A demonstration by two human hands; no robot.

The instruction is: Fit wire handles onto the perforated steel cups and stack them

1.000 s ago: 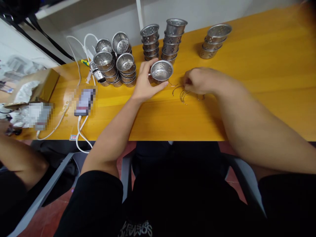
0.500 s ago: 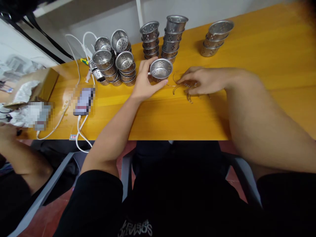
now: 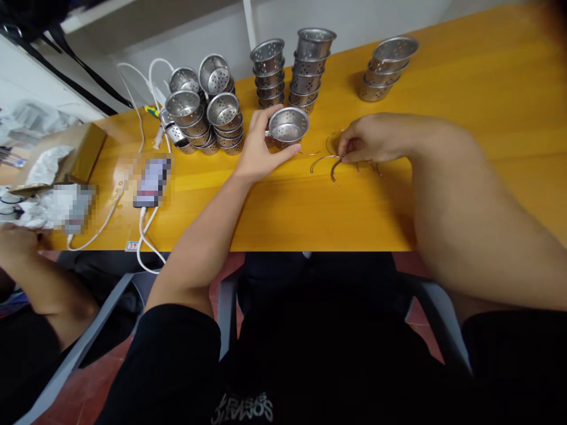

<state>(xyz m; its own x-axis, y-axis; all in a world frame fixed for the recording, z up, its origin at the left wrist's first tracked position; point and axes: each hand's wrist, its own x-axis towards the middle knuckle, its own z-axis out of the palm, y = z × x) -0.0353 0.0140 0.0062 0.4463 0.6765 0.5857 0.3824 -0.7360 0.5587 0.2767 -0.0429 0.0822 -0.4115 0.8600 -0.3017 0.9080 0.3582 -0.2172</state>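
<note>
A perforated metal cup (image 3: 289, 126) is in my left hand (image 3: 260, 147), the thumb at its near side and the fingers round its far left side. Over a loose bunch of thin curved wires (image 3: 334, 168) on the table, my right hand (image 3: 370, 140) has its thumb and index fingertip pinched together at one wire's end. Other wires lie partly hidden under that hand. Behind the held cup stand two stacks of similar cups (image 3: 268, 74), (image 3: 310, 68).
More stacked cups (image 3: 224, 112) stand at the left, and a short stack (image 3: 385, 68) at the back right. Left of them lie a phone (image 3: 152, 182) with white cables and an open cardboard box (image 3: 84, 147). Another person's arm (image 3: 48, 283) is at the far left.
My right hand has drawn its spread fingers together into a pinch and shifted slightly right, and the wires beneath it have moved a little. My left hand and the cup stay almost in place.
</note>
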